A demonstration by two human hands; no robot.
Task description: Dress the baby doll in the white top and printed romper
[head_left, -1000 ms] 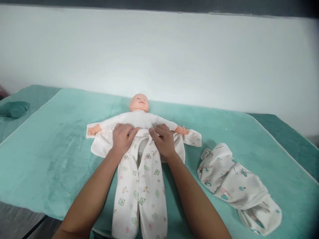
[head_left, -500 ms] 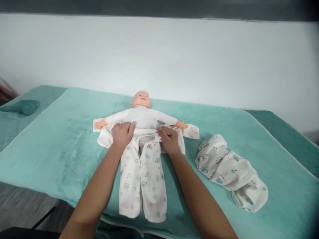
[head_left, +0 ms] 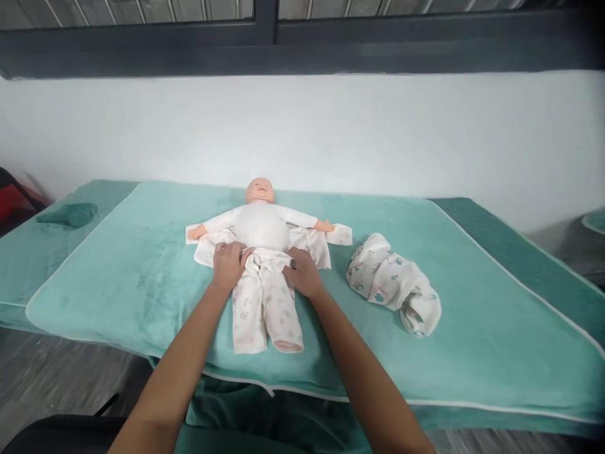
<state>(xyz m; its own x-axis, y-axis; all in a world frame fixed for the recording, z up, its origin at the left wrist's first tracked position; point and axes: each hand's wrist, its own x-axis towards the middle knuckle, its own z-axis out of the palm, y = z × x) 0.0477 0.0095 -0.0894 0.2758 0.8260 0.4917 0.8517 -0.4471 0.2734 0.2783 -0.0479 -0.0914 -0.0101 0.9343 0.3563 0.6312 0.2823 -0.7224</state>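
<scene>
White printed trousers [head_left: 248, 315], soft, wrinkled, tube-legged; we pinch their waistband [head_left: 268, 253] with left hand [head_left: 229, 263] and right hand [head_left: 304, 272], below doll [head_left: 261, 228] with rounded torso; plush green cover [head_left: 151, 277] underneath.

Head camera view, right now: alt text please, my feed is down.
A person's left hand and right hand hold the waist of printed baby pants at the middle of a baby doll lying face up. A white jacket is spread beneath the doll on a green blanket; a crumpled printed cloth lies to the right.
</scene>
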